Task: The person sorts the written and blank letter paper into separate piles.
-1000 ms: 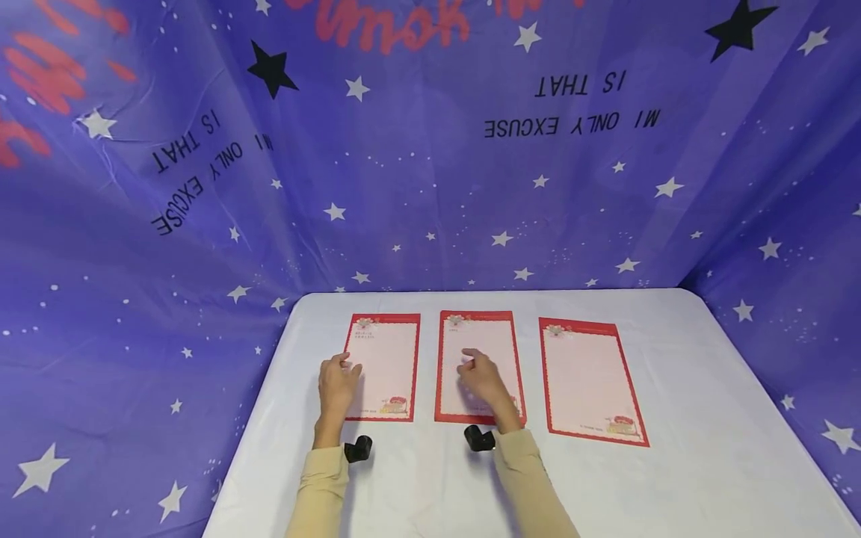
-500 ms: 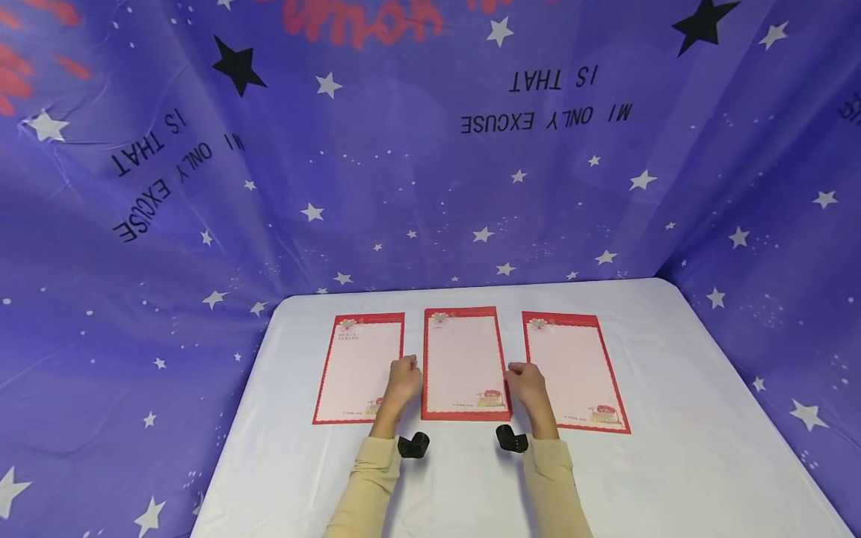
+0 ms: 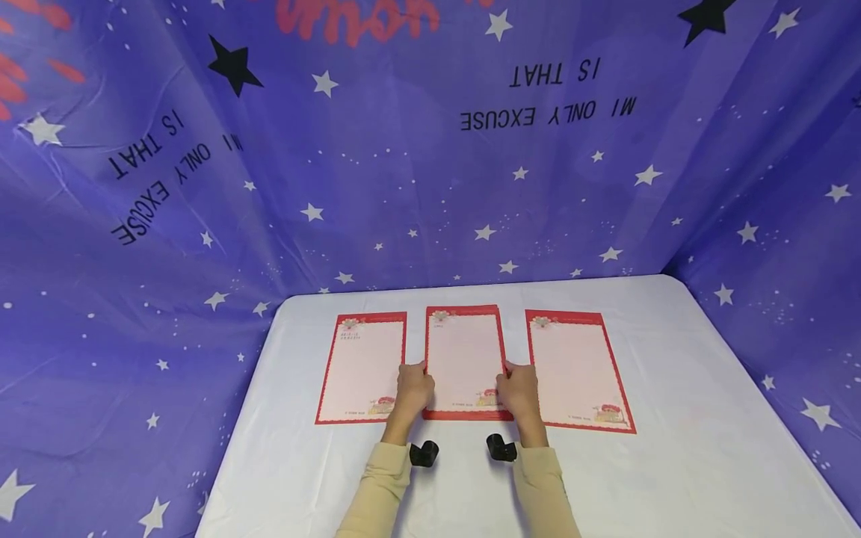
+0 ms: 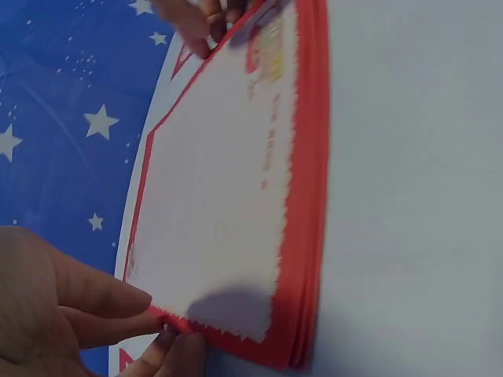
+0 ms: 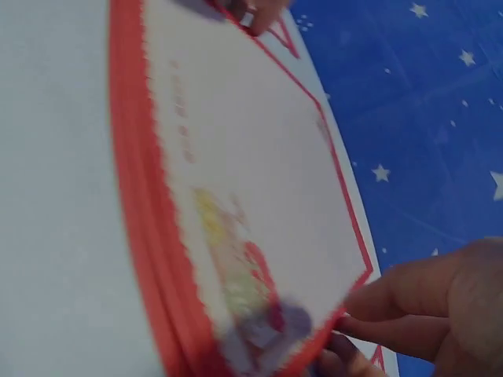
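Note:
In the head view, a stack of red-bordered letter paper (image 3: 464,359) lies in the middle of the row, between two similar pages. My left hand (image 3: 413,388) pinches its left edge, thumb and fingers meeting at the red border. On the opposite side, my right hand (image 3: 519,390) pinches the right edge. Several layered red edges of the letter paper (image 4: 216,204) show along its near side in the left wrist view. The top sheet has a flower at its upper left corner, a short line of print below it, and a small coloured picture at lower right.
A red-bordered page (image 3: 366,366) with two short printed lines lies left of the stack. Another page (image 3: 572,366), slightly turned, lies to the right. All are on a white-covered table (image 3: 464,493), with a purple star-patterned cloth (image 3: 403,187) behind and at the sides.
My left hand has left the left page and my right hand has come off the middle stack's top. Both moved to the stack's two sides and now pinch its edges.

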`<action>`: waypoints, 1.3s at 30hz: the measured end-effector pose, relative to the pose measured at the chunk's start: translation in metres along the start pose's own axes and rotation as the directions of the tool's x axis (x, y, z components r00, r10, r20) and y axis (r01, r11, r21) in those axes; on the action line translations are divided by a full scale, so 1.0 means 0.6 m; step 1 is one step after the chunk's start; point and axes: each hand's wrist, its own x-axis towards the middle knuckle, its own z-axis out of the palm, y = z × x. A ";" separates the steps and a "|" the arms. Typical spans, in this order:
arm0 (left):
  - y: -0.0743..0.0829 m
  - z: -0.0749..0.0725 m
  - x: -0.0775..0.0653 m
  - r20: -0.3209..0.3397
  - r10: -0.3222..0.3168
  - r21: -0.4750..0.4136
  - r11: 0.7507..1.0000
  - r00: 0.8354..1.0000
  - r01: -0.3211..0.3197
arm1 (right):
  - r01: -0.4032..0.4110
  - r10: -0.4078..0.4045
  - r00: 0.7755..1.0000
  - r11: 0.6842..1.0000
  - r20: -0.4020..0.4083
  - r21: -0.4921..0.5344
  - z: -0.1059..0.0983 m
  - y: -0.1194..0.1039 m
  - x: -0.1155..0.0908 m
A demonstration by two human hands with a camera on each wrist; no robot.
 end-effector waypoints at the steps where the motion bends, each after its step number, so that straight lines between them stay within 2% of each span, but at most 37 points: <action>1: 0.006 0.001 -0.004 0.006 -0.011 0.008 1.000 1.000 0.011 | 0.017 -0.018 0.999 1.000 -0.029 -0.016 0.004 -0.002 -0.002; 4: 0.018 0.004 -0.012 -0.009 0.013 0.049 0.999 1.000 -0.013 | 0.045 -0.046 0.994 0.999 -0.095 -0.013 0.014 -0.008 -0.007; 6: 0.018 0.007 -0.011 -0.026 0.026 0.031 0.999 0.999 -0.025 | 0.048 -0.044 0.992 0.998 -0.121 0.033 0.019 -0.010 -0.009; 8: 0.014 0.007 -0.007 -0.030 0.022 -0.038 0.999 0.999 -0.023 | 0.049 -0.039 0.991 0.995 -0.126 0.082 0.020 -0.013 -0.011; 11: 0.003 -0.005 0.001 -0.022 -0.031 -0.166 0.986 0.999 0.027 | 0.044 -0.028 0.994 0.986 -0.104 0.162 0.023 -0.021 -0.012; 15: -0.016 -0.046 0.000 -0.008 -0.128 -0.290 0.949 0.992 0.121 | 0.044 -0.029 0.998 0.967 -0.063 0.251 0.035 -0.040 -0.016; 20: -0.052 -0.122 -0.018 -0.064 -0.184 -0.371 0.917 0.981 0.148 | 0.093 -0.086 0.996 0.940 -0.038 0.328 0.079 -0.067 -0.031; 23: -0.078 -0.164 -0.030 -0.119 -0.217 -0.338 0.927 0.969 0.166 | 0.165 -0.165 0.986 0.924 -0.028 0.345 0.125 -0.080 -0.046; 25: -0.095 -0.187 -0.035 -0.152 -0.235 -0.298 0.937 0.960 0.182 | 0.200 -0.218 0.976 0.914 0.012 0.353 0.155 -0.088 -0.056; 29: -0.120 -0.219 -0.035 -0.212 -0.242 -0.234 0.953 0.947 0.191 | 0.276 -0.325 0.938 0.911 0.123 0.308 0.202 -0.103 -0.063; 32: -0.136 -0.230 -0.030 -0.241 -0.248 -0.193 0.960 0.938 0.204 | 0.333 -0.377 0.909 0.914 0.179 0.232 0.222 -0.112 -0.059; 37: -0.162 -0.227 -0.019 -0.243 -0.252 -0.109 0.967 0.937 0.231 | 0.352 -0.366 0.903 0.930 0.224 0.103 0.235 -0.119 -0.057; 39: -0.172 -0.223 -0.016 -0.261 -0.233 -0.062 0.973 0.937 0.224 | 0.359 -0.364 0.899 0.931 0.243 0.068 0.238 -0.120 -0.059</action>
